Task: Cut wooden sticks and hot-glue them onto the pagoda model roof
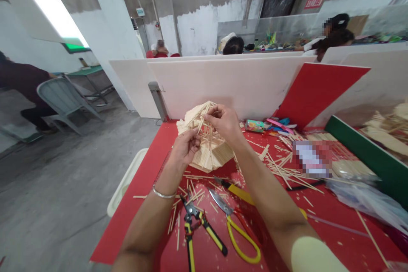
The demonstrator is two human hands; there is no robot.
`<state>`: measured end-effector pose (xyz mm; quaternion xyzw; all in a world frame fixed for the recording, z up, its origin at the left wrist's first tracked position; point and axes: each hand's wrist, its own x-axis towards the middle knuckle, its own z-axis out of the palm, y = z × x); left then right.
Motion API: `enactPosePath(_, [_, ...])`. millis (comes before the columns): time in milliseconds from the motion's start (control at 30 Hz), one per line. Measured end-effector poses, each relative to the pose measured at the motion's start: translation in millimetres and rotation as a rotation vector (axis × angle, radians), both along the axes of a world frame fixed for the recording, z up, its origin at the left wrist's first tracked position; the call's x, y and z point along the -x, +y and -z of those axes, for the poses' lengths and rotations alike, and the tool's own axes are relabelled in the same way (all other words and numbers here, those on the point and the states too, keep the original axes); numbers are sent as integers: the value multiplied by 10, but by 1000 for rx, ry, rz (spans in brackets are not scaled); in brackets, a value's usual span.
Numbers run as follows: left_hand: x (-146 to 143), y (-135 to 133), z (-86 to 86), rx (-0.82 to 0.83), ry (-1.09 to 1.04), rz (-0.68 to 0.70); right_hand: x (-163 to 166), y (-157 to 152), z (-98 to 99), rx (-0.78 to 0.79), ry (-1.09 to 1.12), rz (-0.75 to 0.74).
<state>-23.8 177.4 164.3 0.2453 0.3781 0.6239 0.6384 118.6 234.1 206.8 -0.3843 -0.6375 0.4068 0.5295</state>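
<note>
A small roofed model made of thin wooden sticks (212, 158) stands near the back of the red table. My left hand (187, 146) is at its left side, thumb and fingers pinched on a thin wooden stick in the framework. From the upper right, my right hand (223, 121) reaches in with its fingertips pinched at the sticks just under the roof; what lies between them is too small to make out. In front of the model lie pruning shears (194, 216) with yellow-black handles, scissors (234, 221) and a yellow utility knife (239, 192).
Loose sticks (280, 165) and scraps litter the red table (127, 225). To the right are a plastic bag (360, 199) and a green board (372, 157). White panels (229, 85) stand behind the model; several people sit beyond and at far left.
</note>
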Motion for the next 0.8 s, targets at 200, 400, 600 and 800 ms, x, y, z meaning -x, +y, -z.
enactPosePath(200, [13, 32, 41, -21, 23, 11, 5, 8, 14, -2, 18, -2])
enactPosePath(400, [12, 71, 9, -38, 98, 61, 6, 4, 2, -13, 9, -4])
enactPosePath(600, [-18, 33, -32, -79, 151, 4, 8, 1, -3, -18, -27, 18])
enactPosePath(800, [-82, -43, -162, -123, 186, -109, 50, -126, -101, -59, -107, 59])
